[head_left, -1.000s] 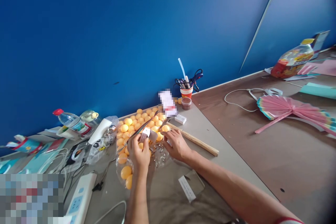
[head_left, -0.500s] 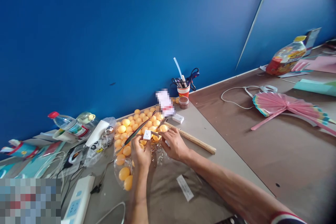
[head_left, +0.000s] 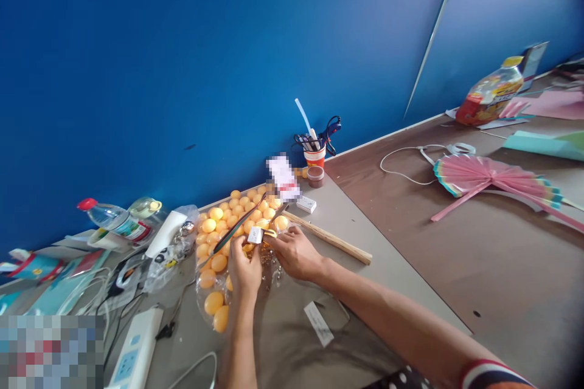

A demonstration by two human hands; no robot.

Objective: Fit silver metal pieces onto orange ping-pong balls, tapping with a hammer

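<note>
My left hand is closed on a small white box, held up over the bag of orange balls. Close at its right, my right hand has its fingers pinched together by the box's side. A small dark and yellowish piece shows between the box and those fingertips; its kind is too small to make out. Behind both hands lie many orange balls in clear plastic. A long dark-handled tool rests across them. Under the right hand, some shiny small items in clear plastic are partly hidden.
A wooden stick, a second white box and a paper cup of pens stand beyond the hands. Left are a bottle and a power strip. A pink paper fan lies right.
My right hand has shifted slightly left, closer to the white box. The piece between them now shows a yellowish edge. The camera view has turned a little to the right.
</note>
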